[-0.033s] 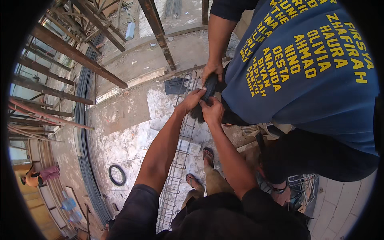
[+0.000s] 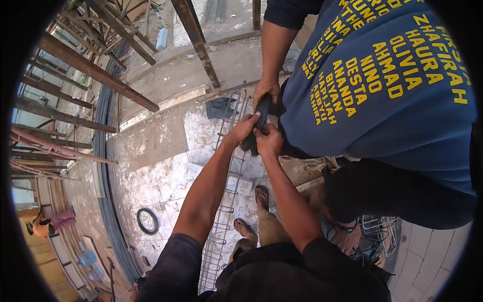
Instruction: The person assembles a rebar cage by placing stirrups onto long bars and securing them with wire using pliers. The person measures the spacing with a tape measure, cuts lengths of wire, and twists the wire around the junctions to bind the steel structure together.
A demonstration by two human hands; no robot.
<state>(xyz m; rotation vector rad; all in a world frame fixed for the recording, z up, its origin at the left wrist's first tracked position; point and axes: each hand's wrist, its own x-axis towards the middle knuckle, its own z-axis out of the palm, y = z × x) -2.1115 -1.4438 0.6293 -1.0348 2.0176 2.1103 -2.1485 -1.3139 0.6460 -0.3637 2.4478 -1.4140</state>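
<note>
A dark, flexible-looking black strip (image 2: 263,114) lies across the front of a person in a blue shirt (image 2: 372,95), who bends in from the right. My left hand (image 2: 243,129) grips the strip's near left side, thumb on top. Close beside it, my right hand (image 2: 269,141) pinches at the strip's lower edge, its fingertips partly hidden. The person's own hand (image 2: 265,92) holds the strip's far end. Dark hair (image 2: 249,145) shows just under my hands. What kind of thing the strip is, I cannot make out.
Below my arms runs a long steel rebar cage (image 2: 221,221). A black ring (image 2: 147,221) lies on the white-stained tiles, a bundle of rods (image 2: 104,171) to its left. Wooden props (image 2: 100,70) slant at upper left. The person's other hand (image 2: 347,239) is near bent metal rods (image 2: 381,231).
The person's lower hand at the right has opened out and shows more plainly. The blue shirt has shifted slightly. My hands keep nearly the same place on the black strip.
</note>
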